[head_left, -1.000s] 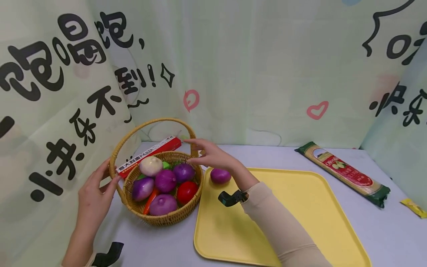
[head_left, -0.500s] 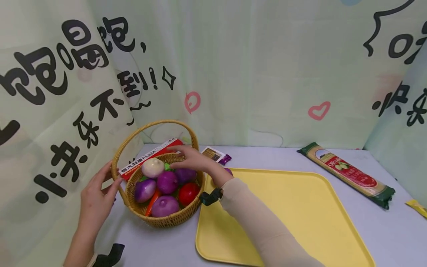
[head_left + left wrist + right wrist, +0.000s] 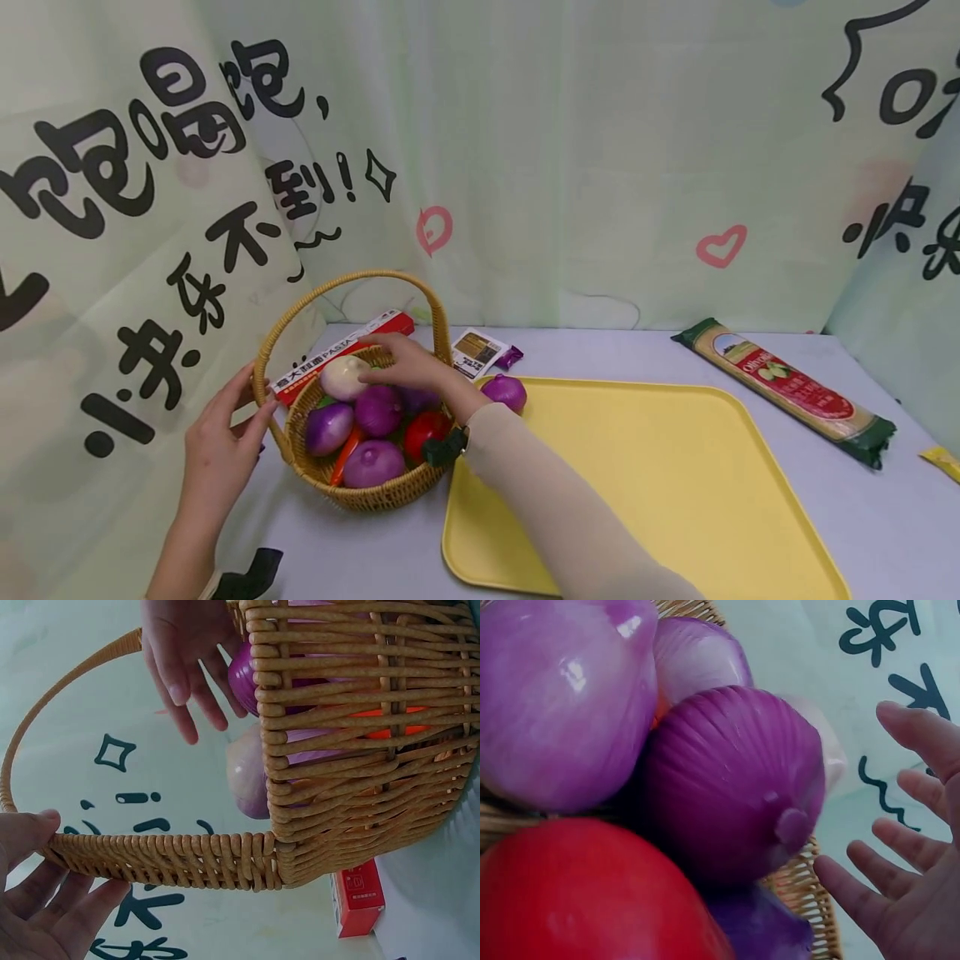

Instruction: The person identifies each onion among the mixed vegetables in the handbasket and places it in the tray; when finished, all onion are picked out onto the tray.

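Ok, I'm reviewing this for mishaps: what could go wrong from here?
The white vegetable pokes above the rim of the basket, beside the right hand, so a nudge might send it out. The left hand pinches the handle at one side; a pull could tip the basket. The wrist camera, near the tomato, may bump it.

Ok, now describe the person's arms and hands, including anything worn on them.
The left hand and right hand are ungloved. A plain beige long sleeve covers the right arm to about the wrist; only a sliver of similar left cuff shows. A black, angular device sits at each wrist: right device, left device.
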Motion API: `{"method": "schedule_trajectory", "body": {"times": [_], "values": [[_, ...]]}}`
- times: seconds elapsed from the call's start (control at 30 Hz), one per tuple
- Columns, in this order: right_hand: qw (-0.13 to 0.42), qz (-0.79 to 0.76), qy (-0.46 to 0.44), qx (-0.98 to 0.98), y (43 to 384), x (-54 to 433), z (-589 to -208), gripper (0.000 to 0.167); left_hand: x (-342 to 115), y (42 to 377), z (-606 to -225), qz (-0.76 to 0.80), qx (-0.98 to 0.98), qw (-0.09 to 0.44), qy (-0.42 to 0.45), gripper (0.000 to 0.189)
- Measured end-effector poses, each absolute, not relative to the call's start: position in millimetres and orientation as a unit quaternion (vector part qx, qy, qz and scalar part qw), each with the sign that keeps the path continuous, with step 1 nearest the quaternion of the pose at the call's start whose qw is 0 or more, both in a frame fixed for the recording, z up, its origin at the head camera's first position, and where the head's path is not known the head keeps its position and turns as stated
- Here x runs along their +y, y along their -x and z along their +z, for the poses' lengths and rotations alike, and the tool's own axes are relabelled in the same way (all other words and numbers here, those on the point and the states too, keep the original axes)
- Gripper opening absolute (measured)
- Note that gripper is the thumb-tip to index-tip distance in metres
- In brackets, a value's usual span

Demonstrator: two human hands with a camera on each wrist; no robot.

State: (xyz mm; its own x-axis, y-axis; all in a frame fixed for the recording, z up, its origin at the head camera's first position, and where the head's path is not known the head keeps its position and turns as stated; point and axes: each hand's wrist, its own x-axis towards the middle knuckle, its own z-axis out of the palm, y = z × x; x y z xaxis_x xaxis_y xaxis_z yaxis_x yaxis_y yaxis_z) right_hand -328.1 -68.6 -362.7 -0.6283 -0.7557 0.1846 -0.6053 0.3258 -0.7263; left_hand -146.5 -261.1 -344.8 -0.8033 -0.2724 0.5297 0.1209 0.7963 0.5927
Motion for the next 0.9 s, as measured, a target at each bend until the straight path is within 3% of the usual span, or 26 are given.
{"method": "schedule_trajectory", "body": {"times": [0.9], "values": [[0.114,-0.403,0.375,0.827,327,-94,-380,0.066,-263,148,-347,-0.313,-0.895,0.312,-0.049,0.059]]}}
